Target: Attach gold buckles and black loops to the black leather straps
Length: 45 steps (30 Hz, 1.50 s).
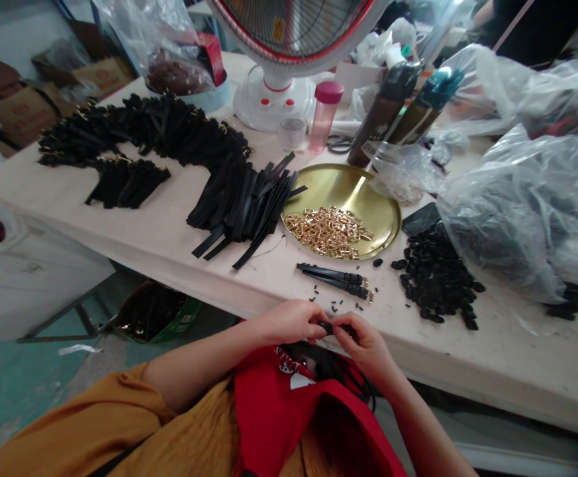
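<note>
At the table's front edge, above my lap, my left hand (304, 322) and my right hand (361, 336) meet with fingers pinched. Between them is a short black strap (326, 327), mostly covered by the fingers. Just beyond the hands lie a few black straps with gold metal ends (332, 279), side by side. Small black bits are scattered around these. Further back, a round gold tray (386, 228) holds a heap of small gold buckles (326, 232). To its right spreads a pile of small black loops (435, 275).
Loose black straps (241, 202) lie left of the tray, with bundled straps (154, 126) behind. A white fan (273, 99), a pink-capped bottle (324, 119) and two spray cans (381, 112) stand at the back. Clear plastic bags (531, 205) fill the right side.
</note>
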{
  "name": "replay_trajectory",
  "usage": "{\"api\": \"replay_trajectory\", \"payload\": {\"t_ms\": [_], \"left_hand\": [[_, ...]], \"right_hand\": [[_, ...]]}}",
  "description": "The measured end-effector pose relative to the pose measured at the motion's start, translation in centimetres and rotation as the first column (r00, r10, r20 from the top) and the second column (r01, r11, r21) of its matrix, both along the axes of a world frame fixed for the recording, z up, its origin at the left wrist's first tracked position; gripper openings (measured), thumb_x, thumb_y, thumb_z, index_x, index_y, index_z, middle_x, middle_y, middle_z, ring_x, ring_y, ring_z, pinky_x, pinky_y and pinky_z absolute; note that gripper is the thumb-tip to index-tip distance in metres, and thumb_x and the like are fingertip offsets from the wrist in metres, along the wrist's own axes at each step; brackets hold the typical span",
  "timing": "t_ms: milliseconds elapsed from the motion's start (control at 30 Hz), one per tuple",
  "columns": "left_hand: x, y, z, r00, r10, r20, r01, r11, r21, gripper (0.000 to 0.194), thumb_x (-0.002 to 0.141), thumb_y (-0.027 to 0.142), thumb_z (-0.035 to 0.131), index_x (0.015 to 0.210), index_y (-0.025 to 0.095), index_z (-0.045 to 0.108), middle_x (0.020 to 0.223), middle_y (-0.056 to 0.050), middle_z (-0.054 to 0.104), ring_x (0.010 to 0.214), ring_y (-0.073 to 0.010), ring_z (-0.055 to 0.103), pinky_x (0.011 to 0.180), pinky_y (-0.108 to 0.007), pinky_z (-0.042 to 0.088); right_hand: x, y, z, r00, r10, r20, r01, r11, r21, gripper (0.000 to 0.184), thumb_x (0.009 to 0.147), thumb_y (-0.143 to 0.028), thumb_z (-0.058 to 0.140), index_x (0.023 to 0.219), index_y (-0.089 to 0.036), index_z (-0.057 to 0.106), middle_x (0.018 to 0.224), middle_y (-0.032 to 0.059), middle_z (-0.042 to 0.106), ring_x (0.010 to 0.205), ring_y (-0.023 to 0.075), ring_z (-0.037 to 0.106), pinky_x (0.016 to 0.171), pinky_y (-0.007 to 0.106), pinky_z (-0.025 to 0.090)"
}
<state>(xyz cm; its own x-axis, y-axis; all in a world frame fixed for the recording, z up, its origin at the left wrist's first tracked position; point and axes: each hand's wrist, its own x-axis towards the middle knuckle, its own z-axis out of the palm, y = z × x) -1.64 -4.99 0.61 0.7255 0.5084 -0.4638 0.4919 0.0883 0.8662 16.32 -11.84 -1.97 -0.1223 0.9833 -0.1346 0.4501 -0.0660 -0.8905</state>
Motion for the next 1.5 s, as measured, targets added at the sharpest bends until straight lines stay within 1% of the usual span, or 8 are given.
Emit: {"api": "replay_trajectory", "payload": {"t_ms": [400, 667, 900, 1067, 1233, 1333, 1433, 1500], "left_hand": [[0.7, 0.9, -0.1, 0.999, 0.005, -0.039, -0.005, 1.000, 0.006, 0.019, 0.076, 0.031, 0.050, 0.074, 0.014, 0.057, 0.065, -0.001, 0.064, 0.061, -0.0113, 0.061, 0.057, -0.018, 0.042], [1.1, 1.8, 0.7, 0.966, -0.151, -0.211, 0.177, 0.978, 0.111, 0.023, 0.078, 0.034, 0.048, 0.065, 0.016, 0.055, 0.054, 0.002, 0.059, 0.045, -0.0089, 0.052, 0.046, -0.018, 0.034], [1.7, 1.2, -0.5, 0.967, -0.129, -0.220, 0.167, 0.973, 0.162, 0.024, 0.078, 0.036, 0.047, 0.069, 0.017, 0.059, 0.058, 0.000, 0.062, 0.048, -0.0121, 0.054, 0.047, -0.020, 0.035], [1.4, 1.1, 0.3, 0.970, -0.188, -0.156, 0.211, 0.966, 0.149, 0.022, 0.079, 0.030, 0.044, 0.072, 0.017, 0.060, 0.058, 0.001, 0.062, 0.050, -0.0111, 0.055, 0.048, -0.019, 0.035], [1.7, 1.8, 1.7, 0.963, -0.237, -0.132, 0.269, 0.900, 0.344, 0.024, 0.079, 0.026, 0.044, 0.065, 0.017, 0.061, 0.057, 0.001, 0.061, 0.053, -0.0115, 0.054, 0.050, -0.019, 0.033], [2.2, 2.9, 1.7, 0.971, -0.146, -0.189, 0.221, 0.849, 0.480, 0.025, 0.080, 0.034, 0.046, 0.071, 0.017, 0.063, 0.064, -0.001, 0.063, 0.059, -0.0135, 0.056, 0.052, -0.020, 0.034], [3.0, 4.0, 1.2, 0.976, 0.060, -0.207, 0.107, 0.698, 0.708, 0.028, 0.079, 0.041, 0.049, 0.086, 0.017, 0.062, 0.081, -0.005, 0.064, 0.074, -0.0190, 0.057, 0.061, -0.025, 0.038], [3.3, 4.9, 0.6, 0.974, 0.117, -0.195, 0.091, 0.584, 0.806, 0.024, 0.080, 0.037, 0.050, 0.088, 0.017, 0.061, 0.088, -0.006, 0.063, 0.081, -0.0199, 0.057, 0.067, -0.027, 0.038]], "right_hand": [[-0.4, -0.1, -0.9, 0.975, -0.219, 0.043, 0.214, 0.972, 0.097, 0.016, 0.080, -0.034, 0.049, 0.084, -0.020, 0.057, 0.068, 0.0023, 0.058, 0.061, 0.0160, 0.052, 0.056, 0.028, 0.042], [-0.9, -0.5, -1.4, 0.929, -0.369, -0.020, 0.368, 0.929, -0.022, 0.021, 0.079, -0.038, 0.050, 0.086, -0.019, 0.056, 0.060, -0.0004, 0.055, 0.054, 0.0148, 0.050, 0.053, 0.027, 0.040], [-0.7, -0.6, -1.7, 0.941, -0.330, -0.070, 0.323, 0.942, -0.096, 0.021, 0.080, -0.039, 0.050, 0.086, -0.019, 0.055, 0.059, -0.0019, 0.051, 0.052, 0.0139, 0.048, 0.052, 0.027, 0.040], [-0.4, -0.8, -1.3, 0.973, -0.221, -0.072, 0.218, 0.975, -0.047, 0.019, 0.079, -0.035, 0.051, 0.087, -0.019, 0.057, 0.069, 0.0015, 0.059, 0.061, 0.0158, 0.053, 0.058, 0.028, 0.043], [-0.5, -0.2, -0.4, 0.982, -0.162, -0.095, 0.167, 0.985, 0.051, 0.022, 0.081, -0.035, 0.048, 0.094, -0.020, 0.058, 0.088, 0.0054, 0.063, 0.081, 0.0194, 0.058, 0.072, 0.032, 0.046], [0.6, 1.4, -0.1, 0.982, -0.188, 0.029, 0.183, 0.976, 0.118, 0.028, 0.083, -0.037, 0.044, 0.100, -0.019, 0.057, 0.089, 0.0067, 0.063, 0.081, 0.0197, 0.058, 0.070, 0.032, 0.045], [2.3, 4.0, -0.2, 0.942, -0.239, 0.237, 0.172, 0.947, 0.272, 0.030, 0.086, -0.038, 0.040, 0.096, -0.017, 0.058, 0.088, 0.0085, 0.062, 0.081, 0.0212, 0.056, 0.072, 0.035, 0.043], [3.2, 5.8, -0.8, 0.883, -0.278, 0.378, 0.138, 0.924, 0.358, 0.034, 0.086, -0.040, 0.037, 0.089, -0.017, 0.061, 0.083, 0.0095, 0.061, 0.078, 0.0226, 0.055, 0.071, 0.037, 0.042]]}}
